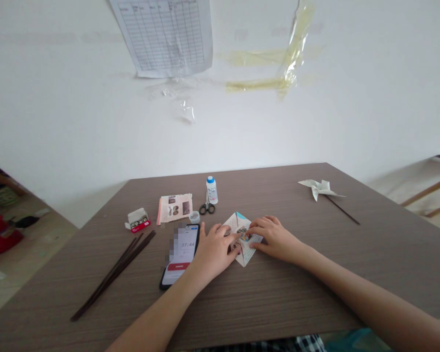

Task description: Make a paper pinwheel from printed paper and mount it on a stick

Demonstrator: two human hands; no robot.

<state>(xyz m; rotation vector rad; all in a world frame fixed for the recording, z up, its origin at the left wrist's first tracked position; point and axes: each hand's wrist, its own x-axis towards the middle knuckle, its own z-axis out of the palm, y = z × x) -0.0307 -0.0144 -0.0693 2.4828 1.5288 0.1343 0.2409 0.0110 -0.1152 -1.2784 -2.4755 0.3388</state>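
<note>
A square of printed magazine paper [244,260] lies turned like a diamond on the table, with dark lines running in from its top and bottom corners. My left hand [214,247] rests on the left side of the paper, fingers apart and bent, tips touching the sheet. From the right, my right hand [275,238] lays its spread fingertips on the paper near its middle. The fingers of both hands cover part of the print. Just left of my left hand is a phone [176,269] showing a timer.
Behind the hands stand a white glue bottle with a blue cap [212,190], scissors [207,209], a small clear cup [194,217] and printed paper [175,208]. Leftward are a small open box [139,221] and dark sticks [115,274]. A paper pinwheel [319,187] lies back right.
</note>
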